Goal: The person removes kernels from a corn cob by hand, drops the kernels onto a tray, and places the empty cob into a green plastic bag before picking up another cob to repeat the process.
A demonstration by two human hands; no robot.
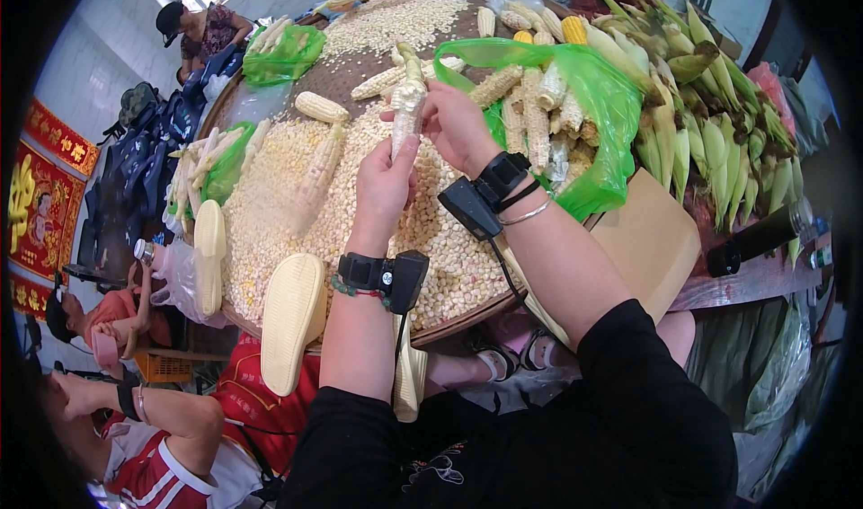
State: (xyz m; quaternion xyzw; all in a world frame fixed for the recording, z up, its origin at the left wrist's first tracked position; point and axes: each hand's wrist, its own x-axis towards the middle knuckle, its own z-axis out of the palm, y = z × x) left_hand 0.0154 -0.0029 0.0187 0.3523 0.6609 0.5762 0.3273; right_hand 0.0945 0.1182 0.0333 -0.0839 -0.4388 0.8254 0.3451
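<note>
In the head view, both hands meet over a wide round tray (270, 325) heaped with loose pale corn kernels (270, 212). The left hand (385, 185) is closed around the lower end of a partly stripped corn cob (406, 105), thumb pressed against its side. The right hand (454, 124) grips the same cob higher up, fingers curled round it. The cob stands nearly upright, above the kernel heap near the tray's middle. Each wrist wears a black strapped device. Just right of the hands, an open green plastic bag (598, 96) holds more husked cobs. Beyond it lies a pile of corn ears in green husks (710, 123). Several bare cobs lie on the kernels. Other people sit around the tray's left edge.
</note>
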